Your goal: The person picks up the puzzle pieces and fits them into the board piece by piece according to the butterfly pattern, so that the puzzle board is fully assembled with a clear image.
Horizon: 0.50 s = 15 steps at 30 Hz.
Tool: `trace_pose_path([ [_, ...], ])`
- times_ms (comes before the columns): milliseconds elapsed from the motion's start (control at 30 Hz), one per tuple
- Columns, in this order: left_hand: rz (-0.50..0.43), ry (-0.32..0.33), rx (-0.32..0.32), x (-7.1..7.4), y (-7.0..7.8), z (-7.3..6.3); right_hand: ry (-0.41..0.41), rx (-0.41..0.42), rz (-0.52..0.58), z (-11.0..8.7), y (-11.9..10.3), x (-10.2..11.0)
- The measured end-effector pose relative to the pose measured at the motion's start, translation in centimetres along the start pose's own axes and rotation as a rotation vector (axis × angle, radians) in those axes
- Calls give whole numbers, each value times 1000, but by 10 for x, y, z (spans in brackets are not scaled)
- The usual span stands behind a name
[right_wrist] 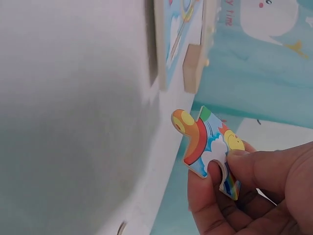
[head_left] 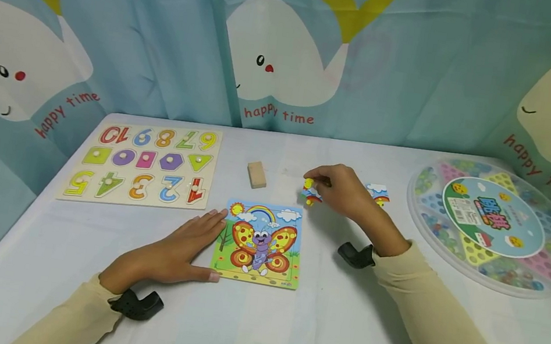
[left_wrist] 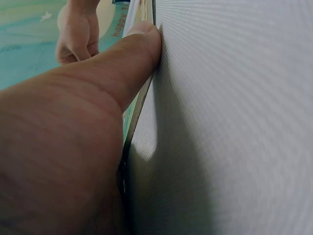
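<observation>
My left hand (head_left: 173,251) lies flat with straight fingers along the left side of a square butterfly puzzle board (head_left: 252,278). Its thumb (left_wrist: 124,63) touches the board's edge near the lower corner. Up and to the right of the board, my right hand (head_left: 345,192) pinches a jigsaw puzzle piece (right_wrist: 208,142) between thumb and fingers, raised off the table. A sun, a cloud and an orange-red band are printed on that piece. A second puzzle piece (head_left: 378,192) lies beyond the right forearm, partly covered by it.
A wooden number-and-shape board (head_left: 77,159) lies at the back left. Between it and my right hand sits a small wooden block (head_left: 256,174). At the right is a large round clear case (head_left: 493,217) of marbles. A whale-print curtain (head_left: 397,95) hangs behind the table.
</observation>
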<state>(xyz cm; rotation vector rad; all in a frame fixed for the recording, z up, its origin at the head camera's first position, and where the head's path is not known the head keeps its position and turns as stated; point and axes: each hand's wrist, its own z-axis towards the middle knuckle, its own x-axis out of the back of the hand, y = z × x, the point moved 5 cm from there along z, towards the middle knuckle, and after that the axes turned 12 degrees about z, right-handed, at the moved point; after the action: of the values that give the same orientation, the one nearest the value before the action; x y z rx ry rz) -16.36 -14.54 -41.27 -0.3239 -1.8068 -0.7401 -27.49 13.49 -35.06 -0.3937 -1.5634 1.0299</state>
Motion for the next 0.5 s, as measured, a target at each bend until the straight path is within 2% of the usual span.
trace_pose_path([
  [500,2,0,-9,1,-1,-1,-27,57,53,6,-22,-23],
])
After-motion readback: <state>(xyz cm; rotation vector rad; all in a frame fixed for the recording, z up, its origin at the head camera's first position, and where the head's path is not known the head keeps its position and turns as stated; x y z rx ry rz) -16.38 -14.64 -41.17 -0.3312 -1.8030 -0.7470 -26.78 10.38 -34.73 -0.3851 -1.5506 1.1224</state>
